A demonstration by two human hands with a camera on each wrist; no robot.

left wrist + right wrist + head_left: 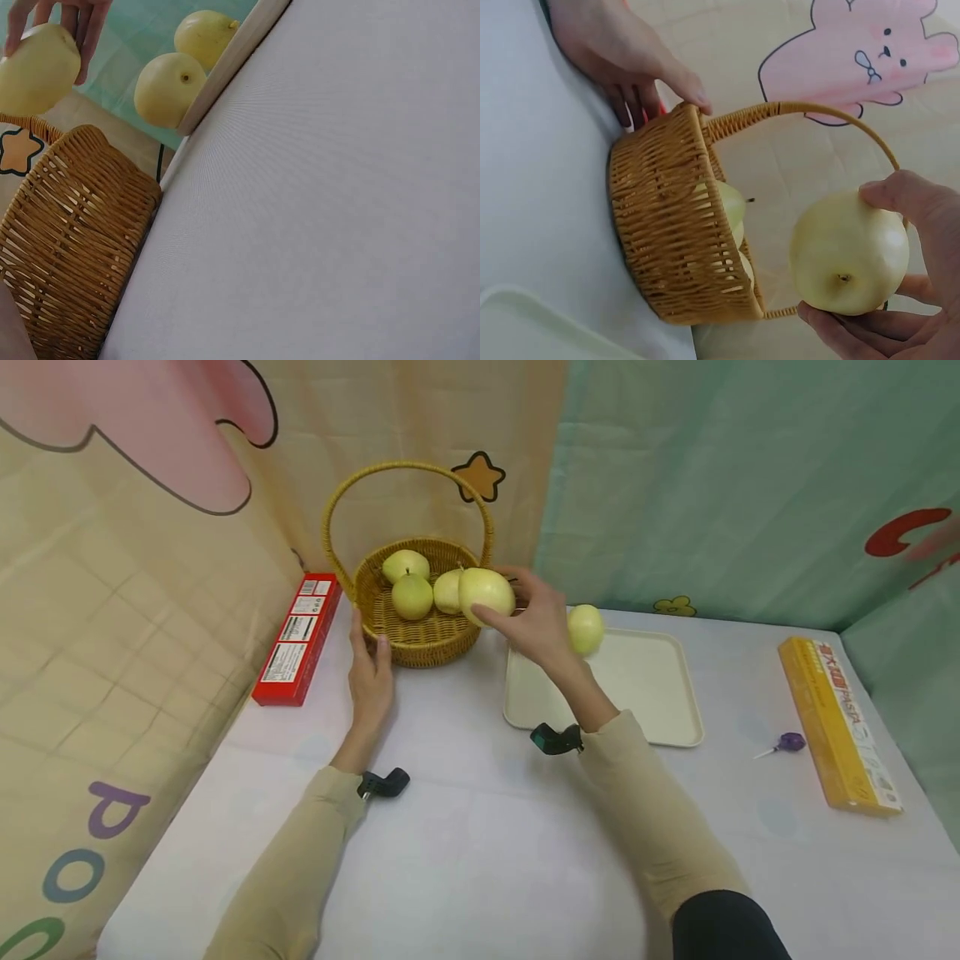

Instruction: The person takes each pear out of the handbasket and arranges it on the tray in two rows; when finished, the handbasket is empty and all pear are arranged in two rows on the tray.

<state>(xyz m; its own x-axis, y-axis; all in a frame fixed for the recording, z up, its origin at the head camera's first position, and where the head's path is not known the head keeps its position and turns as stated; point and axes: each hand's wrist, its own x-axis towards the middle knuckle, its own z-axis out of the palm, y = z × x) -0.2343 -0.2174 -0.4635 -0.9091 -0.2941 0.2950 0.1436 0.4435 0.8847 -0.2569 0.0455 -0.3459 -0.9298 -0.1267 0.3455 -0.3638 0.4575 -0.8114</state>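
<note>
My right hand (536,618) grips a pale yellow-green pear (486,595), thumb on one side and fingers on the other. It holds the pear above the right rim of a round wicker basket (423,653). Inside the basket sit three more pears, one of them a greener pear (412,597). My left hand (371,681) touches the basket's left side with fairly straight fingers, its thumb near the rim in the right wrist view. Two pears show at the tray in the left wrist view, the nearer pear (170,90) stem-end out; only one tray pear (586,629) is visible from the head.
A cream tray (648,693) lies right of the basket. Left of the basket is a red box (297,639). Further right lie a purple lollipop (791,742) and a yellow pasta box (840,727). Printed curtains (712,485) stand close behind the table.
</note>
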